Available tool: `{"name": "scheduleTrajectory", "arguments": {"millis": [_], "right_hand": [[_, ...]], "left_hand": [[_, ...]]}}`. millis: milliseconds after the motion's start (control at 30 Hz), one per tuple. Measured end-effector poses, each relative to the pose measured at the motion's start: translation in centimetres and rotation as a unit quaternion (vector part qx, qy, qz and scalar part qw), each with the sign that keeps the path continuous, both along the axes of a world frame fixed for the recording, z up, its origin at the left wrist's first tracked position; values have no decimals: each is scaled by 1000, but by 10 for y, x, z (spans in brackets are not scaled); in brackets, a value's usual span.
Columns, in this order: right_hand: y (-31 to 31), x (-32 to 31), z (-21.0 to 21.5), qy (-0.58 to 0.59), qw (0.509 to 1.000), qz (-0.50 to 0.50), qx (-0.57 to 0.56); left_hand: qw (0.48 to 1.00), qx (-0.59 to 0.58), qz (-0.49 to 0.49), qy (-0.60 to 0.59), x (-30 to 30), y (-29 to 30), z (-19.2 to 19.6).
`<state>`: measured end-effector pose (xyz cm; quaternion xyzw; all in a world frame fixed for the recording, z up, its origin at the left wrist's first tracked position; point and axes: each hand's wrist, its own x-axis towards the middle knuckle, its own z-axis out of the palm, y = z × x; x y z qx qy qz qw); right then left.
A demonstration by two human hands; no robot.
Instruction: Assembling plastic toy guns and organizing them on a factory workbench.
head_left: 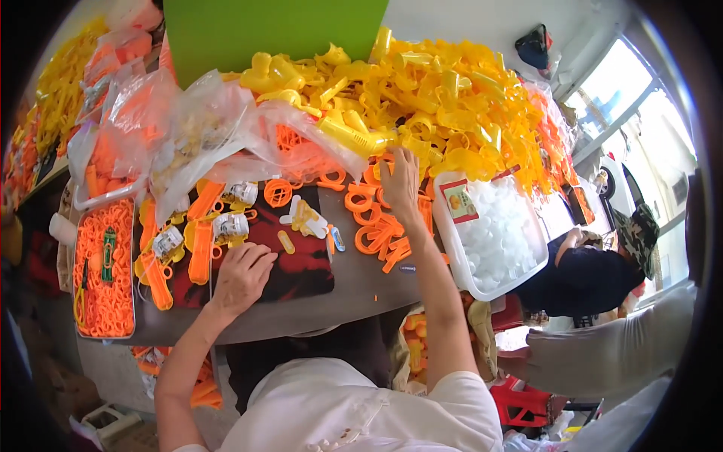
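Observation:
My left hand [242, 277] rests palm down on the dark red-and-black mat [307, 270], its fingers loosely stretched and nothing visible in them. A small yellow oval piece [286, 242] lies just beyond its fingertips. My right arm stretches far forward. The right hand [401, 183] has its thumb and fingers apart where loose orange plastic parts [363, 205] meet the big heap of yellow plastic shells [452, 98]. Left of the hand, a yellow gun-shaped shell [348, 135] lies at the heap's edge. Orange-and-yellow assemblies with silvery, printed cylinders [230, 226] lie beyond my left hand.
A tray of small orange parts [94, 309] stands at the left, with a green piece [109, 252] on top. At right is a white tub [536, 273] of translucent pieces. Clear plastic bags [197, 124] lie at the back left. Another person [595, 275] is at the far right.

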<state>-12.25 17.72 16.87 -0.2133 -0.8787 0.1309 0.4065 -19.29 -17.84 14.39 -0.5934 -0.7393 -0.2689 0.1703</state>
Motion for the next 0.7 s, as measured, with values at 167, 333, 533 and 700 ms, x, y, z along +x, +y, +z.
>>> {"name": "scheduleTrajectory", "arguments": {"millis": [167, 333, 533, 700], "right_hand": [[86, 1, 62, -176, 972, -158, 7], [159, 63, 99, -187, 946, -263, 25], [298, 133, 16, -340, 840, -194, 375], [138, 74, 116, -98, 936, -234, 246]], "left_hand": [[996, -32, 35, -78, -3, 4, -22], [993, -44, 61, -88, -1, -2, -23], [998, -34, 36, -49, -15, 17, -24], [994, -18, 92, -56, -8, 8, -30]]}}
